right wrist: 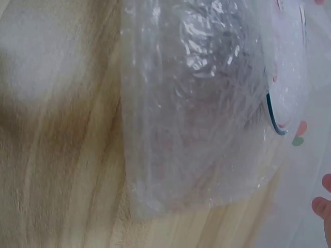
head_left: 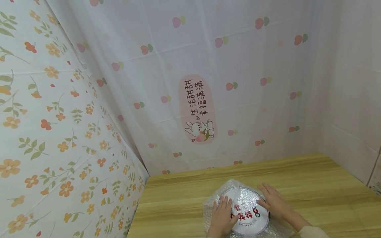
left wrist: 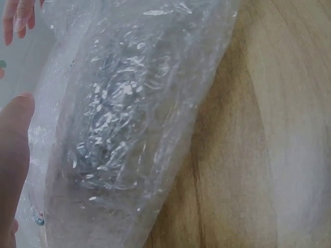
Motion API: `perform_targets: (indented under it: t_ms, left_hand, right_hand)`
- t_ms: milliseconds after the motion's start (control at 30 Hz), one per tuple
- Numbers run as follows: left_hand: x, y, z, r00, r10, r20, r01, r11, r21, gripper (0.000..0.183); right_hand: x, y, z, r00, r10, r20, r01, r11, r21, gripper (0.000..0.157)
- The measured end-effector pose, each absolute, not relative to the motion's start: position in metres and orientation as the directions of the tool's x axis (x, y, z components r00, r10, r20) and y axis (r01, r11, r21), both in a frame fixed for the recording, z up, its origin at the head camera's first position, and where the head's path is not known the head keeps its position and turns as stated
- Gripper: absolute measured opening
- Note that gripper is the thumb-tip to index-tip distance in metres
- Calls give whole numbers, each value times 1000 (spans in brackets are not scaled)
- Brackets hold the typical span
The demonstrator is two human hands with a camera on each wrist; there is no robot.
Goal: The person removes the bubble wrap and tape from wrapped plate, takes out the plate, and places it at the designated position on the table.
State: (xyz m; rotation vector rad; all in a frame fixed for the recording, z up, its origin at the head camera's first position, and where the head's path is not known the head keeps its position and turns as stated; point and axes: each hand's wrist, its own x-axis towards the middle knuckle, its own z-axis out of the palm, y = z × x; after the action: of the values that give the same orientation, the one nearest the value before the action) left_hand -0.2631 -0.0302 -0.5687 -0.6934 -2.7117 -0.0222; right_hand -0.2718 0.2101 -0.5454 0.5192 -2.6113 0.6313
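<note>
A round white thing [head_left: 248,200] with red characters and a dark rim lies inside a clear bubble-wrap bag [head_left: 210,204] on the table. My left hand [head_left: 221,215] rests over the left part of the wrapped piece, fingers fairly straight and thumb reaching across its face. At the right edge is my right hand [head_left: 276,201], its fingers extended and thumb close to the rim. In the left wrist view, the wrinkled bubble wrap [left wrist: 124,103] stands above the wood, beside the left thumb [left wrist: 15,150]. The right wrist view has the bag's flat edge [right wrist: 150,170] and a few fingertips [right wrist: 321,205].
The wood-grain table [head_left: 172,201] runs out to both sides and behind the bag. A white curtain with a pink rabbit print [head_left: 197,109] hangs at its back edge. Flowered cloth [head_left: 74,158] lines the left side, and a pale sheet [head_left: 351,99] covers the right.
</note>
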Motion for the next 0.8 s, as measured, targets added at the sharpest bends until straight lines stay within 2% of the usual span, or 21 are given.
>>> perform_targets:
  t_ms: [267, 567, 800]
  left_hand:
    - [-262, -31, -577, -791, 472, 390, 476, 874, -92, 58]
    - [-257, -27, -580, -800, 460, 385, 482, 875, -43, 61]
    - [-256, -28, -585, -778, 460, 428, 487, 872, -53, 61]
  right_hand:
    - [-270, 208, -549, -847, -256, 466, -450, 812, -372, 54]
    - [-268, 206, -553, -861, -250, 443, -443, 795, -414, 55]
    - [-266, 201, -552, -855, -252, 453, -451, 792, -412, 54]
